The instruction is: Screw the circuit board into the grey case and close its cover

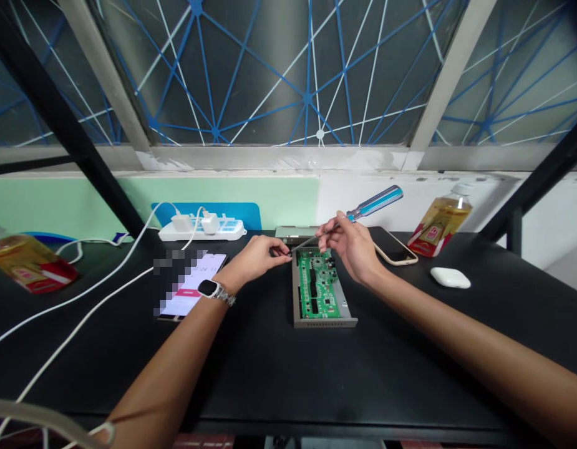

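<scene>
A screwdriver [376,202] with a clear and blue handle slants down to the left, its shaft gripped by the fingers of my right hand [353,246]. The tip reaches the far left corner of an open metal case [296,305], which holds a green circuit board [323,280]. At that corner my left hand [262,255] pinches thumb and fingers together beside the screwdriver tip; whatever lies between them is too small to make out. Behind the case lies a flat grey-green metal piece [297,232], partly hidden by my hands.
A lit phone [194,287] lies left of the case, a dark phone [393,246] to the right. Nearby are a white earbud case [450,277], a drink bottle [440,221], another bottle [30,262] and a power strip [232,229]. White cables [96,296] cross the black table [269,386].
</scene>
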`<move>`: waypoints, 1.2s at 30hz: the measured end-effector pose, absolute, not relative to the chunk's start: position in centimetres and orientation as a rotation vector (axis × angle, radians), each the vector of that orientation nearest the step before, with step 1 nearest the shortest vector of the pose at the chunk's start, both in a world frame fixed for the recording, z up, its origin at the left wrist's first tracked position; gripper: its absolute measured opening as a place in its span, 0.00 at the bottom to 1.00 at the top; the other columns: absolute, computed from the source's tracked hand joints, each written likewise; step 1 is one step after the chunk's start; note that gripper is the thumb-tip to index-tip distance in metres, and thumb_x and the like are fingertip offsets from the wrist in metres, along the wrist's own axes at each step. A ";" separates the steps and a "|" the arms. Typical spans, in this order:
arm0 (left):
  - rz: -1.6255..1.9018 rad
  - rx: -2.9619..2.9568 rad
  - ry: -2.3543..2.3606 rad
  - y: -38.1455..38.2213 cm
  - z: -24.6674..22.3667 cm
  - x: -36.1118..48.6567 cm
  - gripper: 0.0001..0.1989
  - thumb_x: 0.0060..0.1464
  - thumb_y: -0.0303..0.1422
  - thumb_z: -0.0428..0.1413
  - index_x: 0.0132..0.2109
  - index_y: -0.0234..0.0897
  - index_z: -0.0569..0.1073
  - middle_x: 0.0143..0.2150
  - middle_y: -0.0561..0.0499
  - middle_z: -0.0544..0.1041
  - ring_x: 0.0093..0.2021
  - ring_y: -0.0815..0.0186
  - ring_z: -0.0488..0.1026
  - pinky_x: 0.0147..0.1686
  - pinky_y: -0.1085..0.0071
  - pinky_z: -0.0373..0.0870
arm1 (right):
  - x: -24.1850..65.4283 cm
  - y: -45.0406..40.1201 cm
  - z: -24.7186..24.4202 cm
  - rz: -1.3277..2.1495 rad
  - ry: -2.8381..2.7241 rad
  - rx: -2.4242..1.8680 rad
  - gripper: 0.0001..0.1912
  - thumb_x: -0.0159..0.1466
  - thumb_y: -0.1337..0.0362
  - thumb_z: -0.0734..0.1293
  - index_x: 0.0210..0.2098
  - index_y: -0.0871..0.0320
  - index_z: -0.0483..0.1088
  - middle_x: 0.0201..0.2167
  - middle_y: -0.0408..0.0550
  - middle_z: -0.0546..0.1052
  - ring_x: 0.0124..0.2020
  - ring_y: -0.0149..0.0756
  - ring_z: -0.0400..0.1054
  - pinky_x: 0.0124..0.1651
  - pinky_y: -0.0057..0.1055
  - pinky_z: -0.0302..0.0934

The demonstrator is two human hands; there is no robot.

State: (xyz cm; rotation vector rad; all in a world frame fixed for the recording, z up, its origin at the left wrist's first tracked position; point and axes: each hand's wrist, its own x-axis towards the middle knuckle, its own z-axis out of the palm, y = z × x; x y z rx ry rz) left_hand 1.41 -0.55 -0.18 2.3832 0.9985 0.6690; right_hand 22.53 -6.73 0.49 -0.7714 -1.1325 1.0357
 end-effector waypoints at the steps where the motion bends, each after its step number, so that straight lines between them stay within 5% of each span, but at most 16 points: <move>1: 0.674 2.395 0.998 -0.5 -0.2 1.4 0.08 0.53 0.36 0.60 0.37 0.36 0.79 0.32 0.47 0.81 0.31 0.65 0.75 0.34 0.68 0.68 | 22.5 -6.7 0.5 1.040 -1.131 -0.762 0.18 0.66 0.49 0.61 0.28 0.54 0.64 0.29 0.47 0.74 0.24 0.31 0.66 0.30 0.33 0.64; 21: 0.564 2.896 1.104 -2.2 1.3 2.1 0.08 0.59 0.33 0.55 0.39 0.36 0.77 0.36 0.47 0.78 0.35 0.62 0.73 0.36 0.66 0.64 | 22.7 -6.8 1.0 1.014 -1.179 -0.710 0.19 0.66 0.48 0.64 0.26 0.56 0.67 0.26 0.46 0.74 0.22 0.30 0.67 0.28 0.31 0.62; 28: 0.700 2.856 0.976 -2.2 0.4 3.0 0.09 0.63 0.34 0.53 0.41 0.36 0.76 0.39 0.45 0.78 0.41 0.60 0.74 0.40 0.66 0.66 | 23.3 -6.1 3.5 0.898 -1.355 -0.882 0.21 0.67 0.47 0.61 0.28 0.57 0.67 0.25 0.46 0.75 0.19 0.28 0.66 0.24 0.29 0.63; 36: 0.747 2.669 0.916 -1.0 -0.5 6.5 0.10 0.61 0.36 0.55 0.42 0.36 0.77 0.39 0.46 0.80 0.38 0.61 0.76 0.37 0.67 0.67 | 24.9 -3.9 4.4 0.589 -1.596 -1.080 0.27 0.68 0.42 0.56 0.27 0.57 0.66 0.21 0.47 0.75 0.17 0.28 0.66 0.22 0.28 0.62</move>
